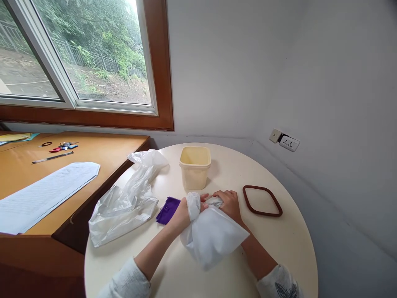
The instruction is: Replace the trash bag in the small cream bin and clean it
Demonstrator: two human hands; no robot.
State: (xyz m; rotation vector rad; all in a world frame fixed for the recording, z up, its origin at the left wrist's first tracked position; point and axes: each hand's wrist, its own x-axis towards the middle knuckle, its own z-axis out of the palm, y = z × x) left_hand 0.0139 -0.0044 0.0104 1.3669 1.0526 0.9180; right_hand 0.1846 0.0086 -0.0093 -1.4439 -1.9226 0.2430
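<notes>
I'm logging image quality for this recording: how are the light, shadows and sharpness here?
Head view: daylight at the window, sky washed out at its top; head view: soft shadow right of the tub; head view: white bag bright, little detail; head view: writing on the papers too faint to read, top-right corner darkened.

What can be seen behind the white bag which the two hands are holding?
Beyond the white bag, a pale yellow container stands on the round table. The bag covers part of the table; what is there cannot be seen.
</notes>
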